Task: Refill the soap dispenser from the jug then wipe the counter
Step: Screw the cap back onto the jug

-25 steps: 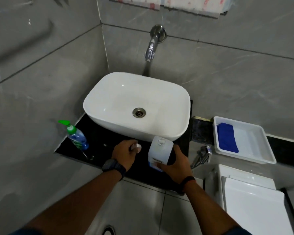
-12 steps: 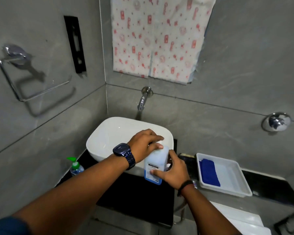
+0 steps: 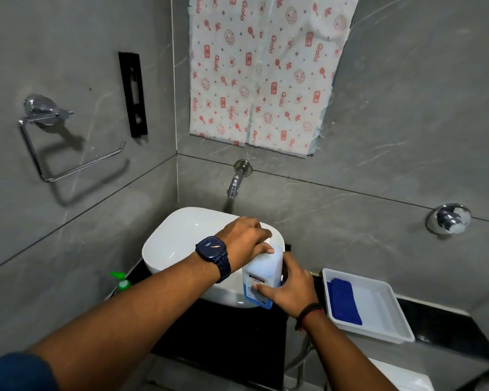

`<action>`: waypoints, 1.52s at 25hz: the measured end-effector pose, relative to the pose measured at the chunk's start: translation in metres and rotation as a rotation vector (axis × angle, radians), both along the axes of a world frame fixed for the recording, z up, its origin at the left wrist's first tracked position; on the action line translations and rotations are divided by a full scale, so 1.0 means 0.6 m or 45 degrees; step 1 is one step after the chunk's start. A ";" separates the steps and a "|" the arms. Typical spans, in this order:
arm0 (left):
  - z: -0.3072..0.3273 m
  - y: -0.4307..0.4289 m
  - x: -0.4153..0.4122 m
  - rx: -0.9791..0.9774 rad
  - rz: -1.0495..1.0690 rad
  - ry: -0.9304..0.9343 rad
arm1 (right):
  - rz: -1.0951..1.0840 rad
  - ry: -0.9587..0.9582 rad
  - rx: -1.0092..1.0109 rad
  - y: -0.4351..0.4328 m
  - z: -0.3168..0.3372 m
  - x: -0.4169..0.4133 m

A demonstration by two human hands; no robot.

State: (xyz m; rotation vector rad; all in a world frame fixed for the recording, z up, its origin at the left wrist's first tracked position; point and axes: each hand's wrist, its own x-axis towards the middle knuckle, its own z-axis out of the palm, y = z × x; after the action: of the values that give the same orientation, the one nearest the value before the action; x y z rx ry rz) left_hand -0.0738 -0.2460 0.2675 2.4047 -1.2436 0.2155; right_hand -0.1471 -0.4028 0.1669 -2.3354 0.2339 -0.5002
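Note:
A translucent white jug [image 3: 261, 273] with a blue-and-white label is held up in front of the white basin [image 3: 178, 244]. My right hand [image 3: 290, 287] grips the jug's side and lower body. My left hand [image 3: 244, 237] is closed over the jug's top, hiding the cap. The soap dispenser [image 3: 122, 283], with a green pump, stands on the black counter [image 3: 226, 340] left of the basin, mostly hidden behind my left forearm. A folded blue cloth [image 3: 345, 301] lies in a white tray [image 3: 384, 311] to the right.
A chrome tap [image 3: 236, 179] juts from the grey wall above the basin. A patterned sheet [image 3: 266, 69] hangs above it. On the left wall are a chrome towel ring [image 3: 54, 142] and a black bracket [image 3: 133, 94]. A wall valve [image 3: 448, 218] sits at right.
The view has tilted up from the counter to the wall. My left hand rose from the counter to the jug's top, and the jug has been lifted in front of the basin.

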 end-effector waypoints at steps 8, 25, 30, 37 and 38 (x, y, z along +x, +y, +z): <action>0.002 -0.005 -0.005 0.212 0.164 -0.130 | 0.046 0.071 -0.020 0.004 0.001 0.001; -0.033 -0.022 0.007 -0.493 0.073 0.504 | 0.099 0.104 0.139 -0.012 0.012 -0.006; -0.039 -0.013 0.016 -0.613 0.287 0.457 | 0.115 0.101 0.241 -0.009 0.016 -0.007; -0.033 -0.012 0.039 -0.442 -0.015 0.410 | 0.185 0.092 0.314 -0.017 0.028 -0.006; -0.031 -0.011 0.044 -0.419 -0.063 0.424 | 0.216 0.109 0.341 -0.019 0.030 -0.006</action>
State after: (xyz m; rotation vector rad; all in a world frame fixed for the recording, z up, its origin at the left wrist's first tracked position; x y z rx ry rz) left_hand -0.0476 -0.2524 0.2486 2.0255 -1.0237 0.0017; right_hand -0.1508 -0.4142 0.1849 -2.0935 0.1316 -0.2679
